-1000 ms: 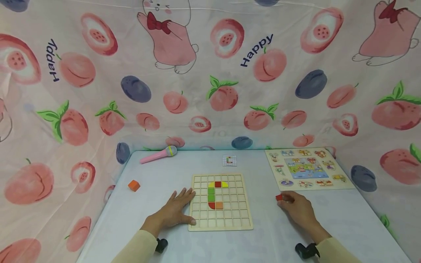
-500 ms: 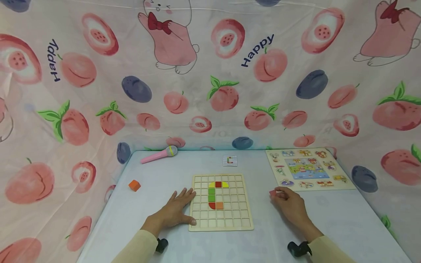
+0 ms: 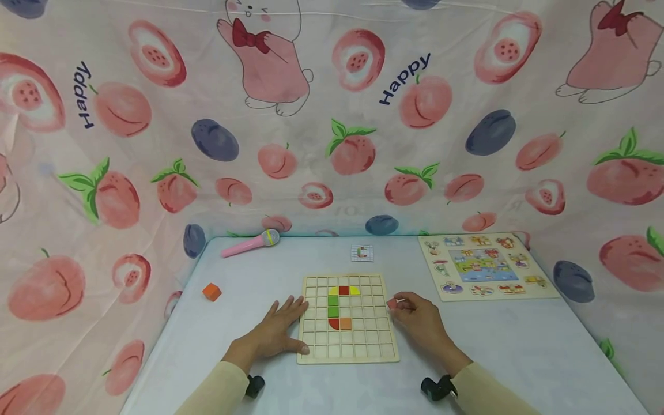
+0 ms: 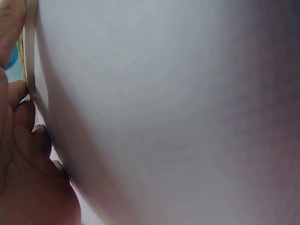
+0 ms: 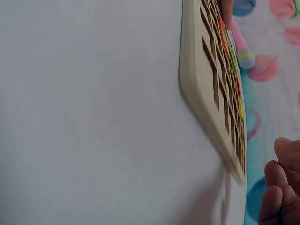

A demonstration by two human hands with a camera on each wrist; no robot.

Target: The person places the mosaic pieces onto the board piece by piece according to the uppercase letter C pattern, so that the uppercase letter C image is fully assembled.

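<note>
A wooden grid board (image 3: 368,346) lies on the white table, with several coloured pieces set in its squares: yellow corners, a red square (image 3: 344,290), green squares (image 3: 333,305), a rounded red piece (image 3: 334,324) and an orange square (image 3: 346,324). My left hand (image 3: 275,331) rests with fingers spread against the board's left edge. At the board's right edge, my right hand (image 3: 420,320) pinches a small red block (image 3: 392,303) between thumb and fingers. In the right wrist view the block is almost wholly hidden by the fingers (image 5: 275,180).
An orange cube (image 3: 211,292) sits at the left. At the back are a pink toy microphone (image 3: 249,244) and a small pattern card (image 3: 362,253). A picture puzzle board (image 3: 482,268) lies at the back right. A fruit-printed cloth (image 3: 321,144) hangs behind the table.
My right hand has moved left with the red block, from in front of the puzzle board to the grid board's right edge. The left hand has stayed still.
</note>
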